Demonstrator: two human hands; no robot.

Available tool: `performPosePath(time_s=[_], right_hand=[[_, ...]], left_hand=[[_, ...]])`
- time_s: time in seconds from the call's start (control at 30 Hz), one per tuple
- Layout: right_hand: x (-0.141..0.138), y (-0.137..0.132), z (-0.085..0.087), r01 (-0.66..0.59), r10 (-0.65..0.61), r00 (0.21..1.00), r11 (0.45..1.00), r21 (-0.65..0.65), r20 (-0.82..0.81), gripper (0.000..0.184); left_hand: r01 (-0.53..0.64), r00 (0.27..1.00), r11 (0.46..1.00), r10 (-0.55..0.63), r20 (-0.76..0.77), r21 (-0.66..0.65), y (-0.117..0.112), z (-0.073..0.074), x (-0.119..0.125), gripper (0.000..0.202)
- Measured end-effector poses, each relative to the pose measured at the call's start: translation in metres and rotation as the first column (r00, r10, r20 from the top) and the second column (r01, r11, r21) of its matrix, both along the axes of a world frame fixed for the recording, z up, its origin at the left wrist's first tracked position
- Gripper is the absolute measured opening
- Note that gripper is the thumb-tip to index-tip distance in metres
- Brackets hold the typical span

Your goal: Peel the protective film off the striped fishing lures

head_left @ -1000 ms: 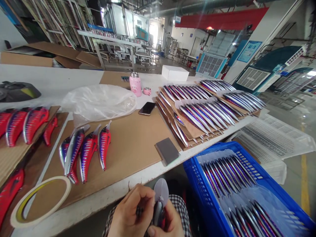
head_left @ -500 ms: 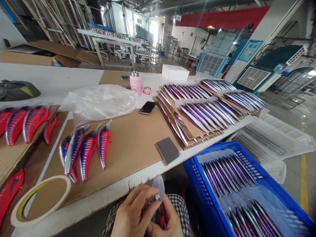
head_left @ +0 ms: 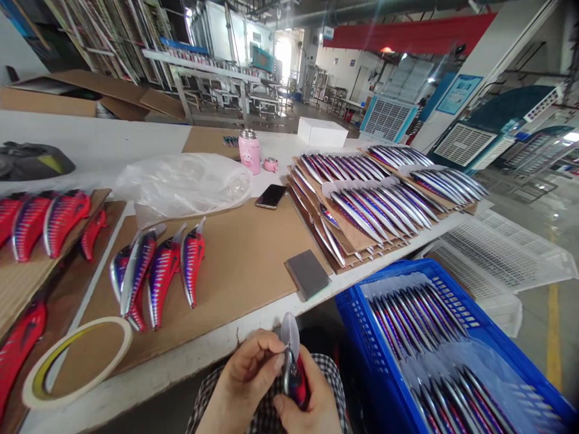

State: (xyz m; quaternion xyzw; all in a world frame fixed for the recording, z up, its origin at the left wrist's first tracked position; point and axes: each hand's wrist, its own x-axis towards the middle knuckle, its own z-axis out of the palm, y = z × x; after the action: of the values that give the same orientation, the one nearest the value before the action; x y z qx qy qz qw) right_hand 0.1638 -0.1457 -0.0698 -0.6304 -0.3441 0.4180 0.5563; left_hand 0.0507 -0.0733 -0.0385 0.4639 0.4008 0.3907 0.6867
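Note:
Low at the table's front edge, my right hand (head_left: 312,392) is wrapped round a fishing lure (head_left: 294,383) with a dark back, red side and silver head. Its clear rounded lip (head_left: 290,333) points up. My left hand (head_left: 256,374) is closed in a pinch, thumb and forefinger tips against the lure's head at the base of the lip. Anything small between those fingertips is hidden. On the cardboard (head_left: 244,259) to the left lie several red, purple and silver lures (head_left: 165,274) with clear lips.
A tape roll (head_left: 34,392) lies at front left, near a plastic bag (head_left: 185,187). A phone (head_left: 271,196), grey pad (head_left: 308,274) and pink bottle (head_left: 249,154) sit on the table. Lures fill stacked cardboard sheets (head_left: 357,238) at right; a blue crate (head_left: 362,337) of lures stands below.
My left fingertips have drawn back slightly, leaving more of the lure's silver head and side showing. The lure and its lip have shifted up a little in my right hand's hold.

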Motion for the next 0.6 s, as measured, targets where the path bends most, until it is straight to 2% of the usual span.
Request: performPosePath(time_s=[0.07,0.17,0.27,0.43,0.6], right_hand=[[0.000,0.002,0.002,-0.015,0.015,1.000,1.000,0.003,0.013,0.073],[0.001,0.003,0.002,-0.020,0.020,0.999,1.000,0.002,0.039,0.072],[0.001,0.003,0.003,-0.024,0.023,0.998,1.000,0.005,0.066,0.072],[0.000,0.001,0.002,-0.006,0.008,0.992,1.000,-0.018,0.123,0.073],[-0.001,-0.003,-0.008,-0.003,0.006,0.977,1.000,-0.016,0.213,0.074]], left_hand=[[0.031,0.999,0.994,-0.026,0.047,-0.102,0.001,0.000,-0.004,0.025],[-0.001,0.993,0.966,0.033,0.118,-0.260,0.003,-0.002,-0.008,0.038],[-0.006,0.981,0.933,0.075,0.177,-0.361,0.002,-0.003,-0.011,0.033],[0.046,0.991,0.958,-0.009,0.132,-0.283,0.003,-0.001,-0.011,0.030],[0.134,0.986,0.963,-0.105,0.133,-0.233,0.006,0.003,-0.005,0.017]])
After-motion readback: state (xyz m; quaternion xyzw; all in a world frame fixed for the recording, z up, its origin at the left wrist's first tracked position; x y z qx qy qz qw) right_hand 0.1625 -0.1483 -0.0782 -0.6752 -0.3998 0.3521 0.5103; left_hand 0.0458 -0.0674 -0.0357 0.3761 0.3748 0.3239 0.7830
